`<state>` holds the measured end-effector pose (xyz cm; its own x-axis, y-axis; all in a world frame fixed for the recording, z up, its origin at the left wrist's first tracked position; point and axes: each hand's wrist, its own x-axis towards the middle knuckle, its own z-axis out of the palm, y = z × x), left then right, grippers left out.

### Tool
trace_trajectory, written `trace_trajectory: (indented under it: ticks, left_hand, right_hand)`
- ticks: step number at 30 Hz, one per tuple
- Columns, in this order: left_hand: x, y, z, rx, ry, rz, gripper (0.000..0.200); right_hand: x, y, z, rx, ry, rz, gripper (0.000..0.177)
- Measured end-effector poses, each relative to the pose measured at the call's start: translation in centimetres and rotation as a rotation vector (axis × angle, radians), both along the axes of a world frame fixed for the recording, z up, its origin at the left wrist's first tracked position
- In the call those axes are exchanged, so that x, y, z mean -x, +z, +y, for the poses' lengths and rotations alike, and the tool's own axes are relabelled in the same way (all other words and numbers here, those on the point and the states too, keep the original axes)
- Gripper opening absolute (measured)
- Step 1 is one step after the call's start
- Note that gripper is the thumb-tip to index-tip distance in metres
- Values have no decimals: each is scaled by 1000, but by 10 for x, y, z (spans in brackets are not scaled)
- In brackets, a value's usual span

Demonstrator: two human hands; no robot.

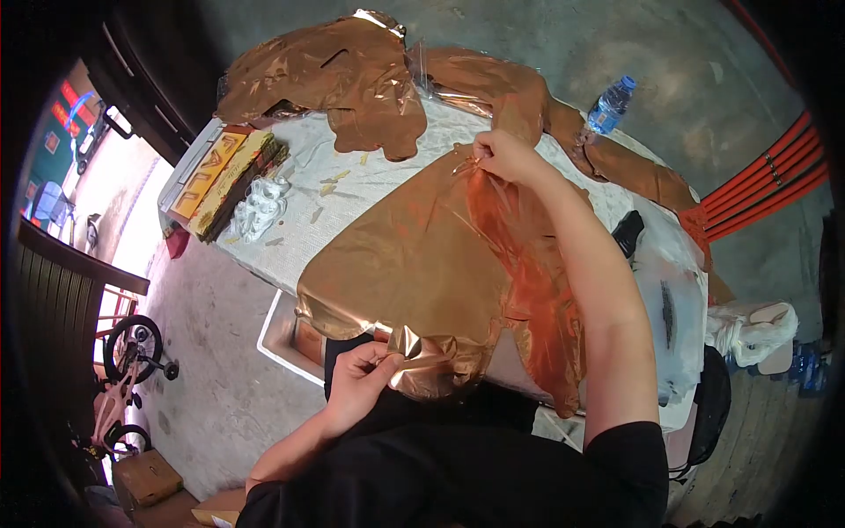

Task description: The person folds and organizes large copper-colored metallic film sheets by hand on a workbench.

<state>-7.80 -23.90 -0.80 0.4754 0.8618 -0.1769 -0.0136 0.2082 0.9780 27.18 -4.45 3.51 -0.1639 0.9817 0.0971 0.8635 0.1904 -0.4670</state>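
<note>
A flat, copper-coloured foil balloon [405, 255] lies across the near side of the table and hangs over its edge. My left hand [361, 378] pinches its lower left edge, where the foil is creased and shiny. Up at its top corner, my right hand [506, 157] grips gathered foil between thumb and fingers. Reddish, wrinkled foil [528, 264] falls from beneath the right hand along the forearm. More flat copper foil balloons lie behind: one at the back left [352, 79], another [484, 75] just beyond my right hand.
On the white-covered table [308, 189] sit a stack of printed packets [224, 180] and a bundle of white ribbon [261, 209]. A water bottle [609, 106] stands at the far edge. Clear plastic bags [664, 290] lie right; a white box [295, 339] is below left.
</note>
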Motion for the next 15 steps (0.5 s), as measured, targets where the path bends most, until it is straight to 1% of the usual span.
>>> trace_trajectory:
  ticks: [2, 3, 5, 7, 9, 11, 12, 14, 15]
  left_hand:
    - [-2, 4, 2, -5, 5, -4, 11]
    - [-3, 4, 3, -4, 8, -3, 11]
    - [-4, 3, 7, 14, 8, 23, 12]
    - [-5, 4, 9, 49, 0, 10, 12]
    - [-5, 4, 9, 88, -7, -3, 13]
    - [-5, 4, 8, 54, -19, -23, 14]
    - [-5, 3, 6, 64, -15, -19, 14]
    - [-3, 0, 3, 71, 37, 8, 14]
    - [2, -8, 2, 37, 3, 14, 14]
  right_hand:
    - [7, 7, 3, 36, -91, -61, 4]
    - [7, 2, 6, 37, -88, -61, 4]
    - [8, -9, 17, -117, -61, -115, 3]
    - [8, -20, 22, -115, -76, -91, 3]
    - [15, -17, 21, -107, -91, -68, 4]
    - [19, -9, 16, 7, -133, -12, 17]
    - [22, -4, 14, 17, -129, -9, 17]
    - [25, 0, 16, 97, -163, -167, 22]
    - [23, -3, 19, 104, -154, -179, 23]
